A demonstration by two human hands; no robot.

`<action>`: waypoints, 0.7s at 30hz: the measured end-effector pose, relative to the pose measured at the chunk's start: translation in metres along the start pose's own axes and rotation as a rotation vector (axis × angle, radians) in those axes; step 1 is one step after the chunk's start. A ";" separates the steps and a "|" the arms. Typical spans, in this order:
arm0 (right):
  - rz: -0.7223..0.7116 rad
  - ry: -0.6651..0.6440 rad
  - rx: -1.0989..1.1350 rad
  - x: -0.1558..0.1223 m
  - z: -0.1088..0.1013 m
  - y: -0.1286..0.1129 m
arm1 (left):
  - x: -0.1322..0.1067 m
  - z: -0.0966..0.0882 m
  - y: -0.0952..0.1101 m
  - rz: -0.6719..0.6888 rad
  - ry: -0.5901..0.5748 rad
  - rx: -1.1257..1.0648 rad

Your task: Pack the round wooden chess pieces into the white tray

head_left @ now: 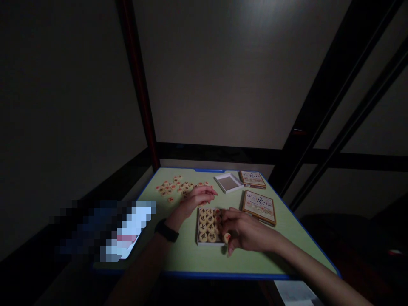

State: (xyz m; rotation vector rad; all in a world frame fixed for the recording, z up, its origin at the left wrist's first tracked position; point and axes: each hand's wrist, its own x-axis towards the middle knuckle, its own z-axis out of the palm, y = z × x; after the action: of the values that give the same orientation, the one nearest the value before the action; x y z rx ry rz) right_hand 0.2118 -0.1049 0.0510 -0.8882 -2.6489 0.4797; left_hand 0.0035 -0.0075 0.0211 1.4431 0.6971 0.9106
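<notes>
A shallow white box (198, 229) lies on the green table (188, 255), filled with several round wooden game discs (207, 223) marked in black and red. My right hand (247, 231) rests at the box's right edge, its fingers pinched on one red-marked disc (227, 237). My left hand (196, 197), with a dark band on its wrist, reaches over the table just beyond the box, fingers curled at the edge of a scatter of loose discs (174, 187). What the left fingers hold, if anything, is hidden.
An empty white box tray (228, 182) and two printed box lids (253, 179) (259, 206) lie at the back right of the table. A blurred-out object (127, 229) sits at the table's left edge. Dark frame posts rise behind the blue-rimmed table.
</notes>
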 end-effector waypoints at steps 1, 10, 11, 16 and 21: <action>0.016 0.000 -0.019 0.000 0.001 0.001 | 0.000 0.000 0.001 0.000 0.000 -0.002; -0.003 -0.046 -0.032 0.004 -0.004 0.005 | -0.002 0.005 0.008 -0.005 0.009 -0.016; -0.017 -0.060 -0.037 0.005 -0.005 0.005 | -0.002 0.006 0.008 -0.010 0.007 -0.017; -0.066 -0.124 -0.017 0.009 -0.009 0.003 | -0.002 0.005 0.008 -0.021 0.000 -0.020; -0.064 -0.156 -0.022 0.011 -0.012 0.000 | -0.003 0.005 0.009 -0.018 -0.009 -0.022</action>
State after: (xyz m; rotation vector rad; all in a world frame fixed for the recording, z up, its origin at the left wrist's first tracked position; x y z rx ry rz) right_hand 0.2083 -0.0956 0.0634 -0.7999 -2.8190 0.5246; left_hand 0.0059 -0.0134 0.0303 1.4187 0.6902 0.8946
